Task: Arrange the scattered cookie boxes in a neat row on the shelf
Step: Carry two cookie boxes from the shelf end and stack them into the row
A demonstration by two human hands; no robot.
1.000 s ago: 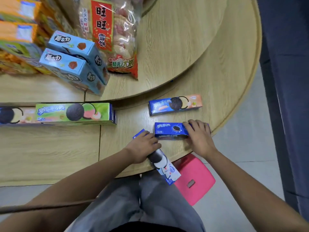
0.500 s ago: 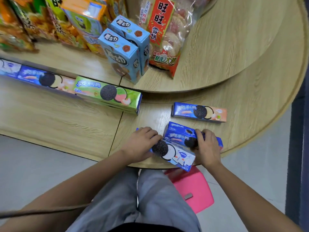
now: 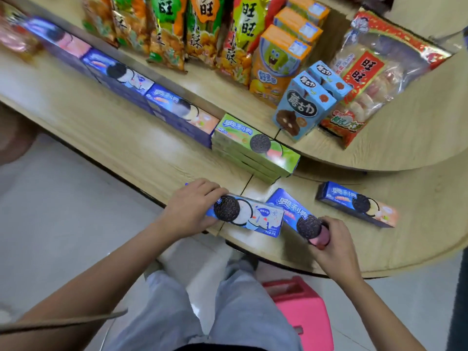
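Note:
My left hand [image 3: 190, 208] grips the left end of a light-blue and white cookie box [image 3: 255, 219] near the front edge of the lower wooden shelf [image 3: 131, 148]. My right hand [image 3: 334, 245] holds the pink end of a blue cookie box [image 3: 293, 211] lying slantwise just right of the first. A third blue and peach cookie box [image 3: 357, 203] lies loose further right. Along the back of the lower shelf runs a row of stacked cookie boxes, ending in a green stack [image 3: 255, 148].
The upper shelf [image 3: 405, 138] carries snack bags [image 3: 177, 29], orange cartoon boxes [image 3: 278, 59], two light-blue boxes [image 3: 304, 105] and a rice-cracker bag [image 3: 374, 79]. A pink stool [image 3: 304, 307] stands on the floor by my legs.
The view has swung left, showing more of the row. The box in my left hand has turned to lie along the front edge; my right hand has slid to the pink end of its box.

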